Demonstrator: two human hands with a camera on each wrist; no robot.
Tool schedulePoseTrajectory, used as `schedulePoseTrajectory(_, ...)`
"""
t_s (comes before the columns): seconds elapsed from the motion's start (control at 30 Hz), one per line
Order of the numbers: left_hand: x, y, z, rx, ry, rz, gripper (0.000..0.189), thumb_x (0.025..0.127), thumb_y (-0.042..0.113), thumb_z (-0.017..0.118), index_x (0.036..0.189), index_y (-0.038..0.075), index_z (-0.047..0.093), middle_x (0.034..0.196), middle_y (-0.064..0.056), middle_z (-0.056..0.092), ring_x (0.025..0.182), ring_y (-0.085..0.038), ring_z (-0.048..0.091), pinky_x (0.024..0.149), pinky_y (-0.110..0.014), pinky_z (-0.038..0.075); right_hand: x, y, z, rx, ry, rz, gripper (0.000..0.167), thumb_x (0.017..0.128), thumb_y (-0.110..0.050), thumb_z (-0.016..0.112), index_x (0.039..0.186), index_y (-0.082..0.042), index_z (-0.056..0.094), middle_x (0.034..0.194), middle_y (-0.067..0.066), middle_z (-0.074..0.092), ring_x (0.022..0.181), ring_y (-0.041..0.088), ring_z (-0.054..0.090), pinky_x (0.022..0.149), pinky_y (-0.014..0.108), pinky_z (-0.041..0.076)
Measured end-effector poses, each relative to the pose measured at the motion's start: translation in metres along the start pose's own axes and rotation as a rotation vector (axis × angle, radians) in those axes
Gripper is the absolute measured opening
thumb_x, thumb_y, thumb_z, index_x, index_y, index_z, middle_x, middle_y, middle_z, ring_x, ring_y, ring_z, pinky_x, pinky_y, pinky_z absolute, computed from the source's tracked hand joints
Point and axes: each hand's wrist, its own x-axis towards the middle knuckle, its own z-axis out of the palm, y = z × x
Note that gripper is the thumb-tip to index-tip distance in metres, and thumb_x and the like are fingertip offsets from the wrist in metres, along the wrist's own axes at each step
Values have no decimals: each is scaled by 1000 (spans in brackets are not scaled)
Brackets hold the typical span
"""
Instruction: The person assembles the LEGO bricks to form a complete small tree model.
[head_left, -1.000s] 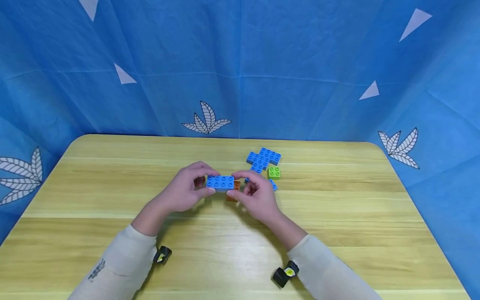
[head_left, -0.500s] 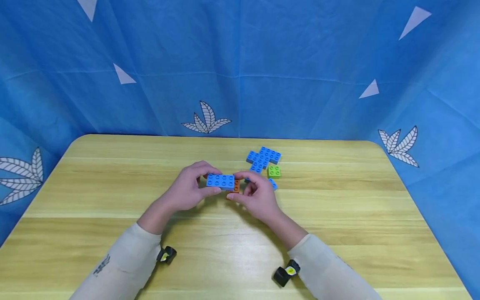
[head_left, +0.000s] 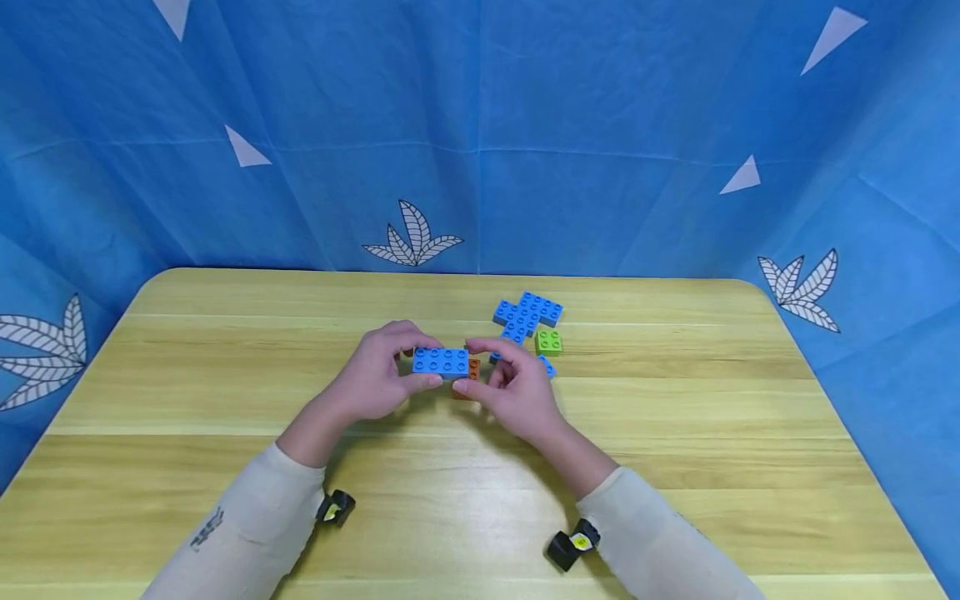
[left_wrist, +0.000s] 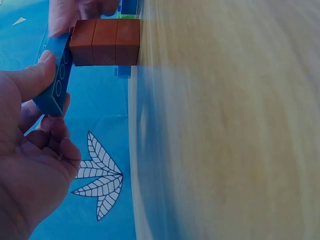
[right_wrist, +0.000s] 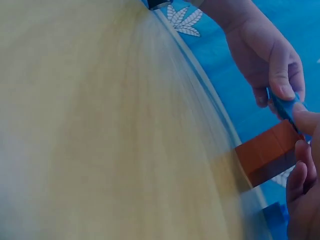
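Note:
A blue eight-stud building brick (head_left: pixel 440 362) lies level on top of a stack of orange-brown bricks (left_wrist: pixel 105 42) and juts out leftward past it. Two orange studs show beside the blue brick's right end in the head view. My left hand (head_left: pixel 378 375) pinches the blue brick's left part, thumb on the near side and index finger behind. My right hand (head_left: pixel 517 387) pinches around the blue brick's right end, thumb in front and index finger at the back, its other fingers curled beside the stack. From the right wrist view, the stack (right_wrist: pixel 267 152) stands on the table.
Behind my right hand lie joined blue bricks (head_left: pixel 527 315), a green four-stud brick (head_left: pixel 548 342) and another blue brick (head_left: pixel 547 367), partly hidden. The wooden table (head_left: pixel 225 350) ends at a blue patterned curtain (head_left: pixel 480 125).
My left hand has shifted slightly right along the blue brick. My right thumb dipped toward the stack, then came back up. The bricks behind stay put.

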Motion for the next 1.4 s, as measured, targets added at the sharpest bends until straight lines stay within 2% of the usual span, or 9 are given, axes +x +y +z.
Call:
schedulePoseTrajectory(0.17,0,1,1,-11,5,0,30,84,14,83,112,10,73,98,5,63,85,-18,54,67,-36,47,2,-16,1,-11,8,-36,36,80,6,81,114,4,69,74,13,58,48,19,45,43,23,33)
schedulePoseTrajectory(0.23,0,1,2,-12,7,1,30,84,14,83,111,9,73,98,5,62,84,-18,54,67,-36,47,2,-25,1,-18,9,-55,34,79,9,80,111,6,69,69,12,55,48,20,45,44,23,33)
schedulePoseTrajectory(0.33,0,1,2,-16,12,5,30,83,12,83,111,9,73,98,5,62,84,-17,53,66,-35,47,1,-35,0,-27,12,-98,33,78,11,80,108,7,69,70,10,55,48,20,46,44,23,35)
schedulePoseTrajectory(0.53,0,-1,1,-23,14,5,31,82,11,84,111,9,73,98,5,62,83,-17,53,66,-35,47,1,-32,1,-45,17,-180,35,75,12,82,107,9,68,78,17,60,47,20,47,43,24,37)
schedulePoseTrajectory(0.7,0,-1,-1,-20,3,-11,33,82,11,84,113,9,73,99,6,62,84,-21,54,67,-36,47,0,-32,0,-84,16,-112,38,74,7,85,109,6,70,92,18,67,49,20,47,44,23,36)
schedulePoseTrajectory(0.83,0,0,-2,-16,-8,-27,32,82,12,84,113,10,74,99,6,62,85,-24,55,68,-37,47,0,-35,-3,-108,9,-33,38,74,4,86,109,4,71,95,16,69,50,18,45,44,22,34)
schedulePoseTrajectory(0.93,1,1,-2,-9,-12,-22,32,82,12,84,112,10,74,99,6,62,86,-22,54,70,-38,47,0,-36,-4,-113,5,-30,39,74,4,86,110,4,71,94,17,68,50,18,45,44,22,33)
schedulePoseTrajectory(1.17,1,2,-1,-21,-11,0,30,82,11,84,111,8,74,96,5,62,85,-19,52,72,-41,49,1,-36,-2,-60,9,-136,36,77,9,81,110,8,70,100,19,68,49,19,45,45,24,36)
schedulePoseTrajectory(1.4,1,2,0,-25,-16,-19,30,82,12,84,111,8,74,97,5,62,83,-18,53,69,-38,49,3,-35,0,-54,16,-184,30,76,12,80,104,9,70,92,20,67,47,19,43,43,25,35)
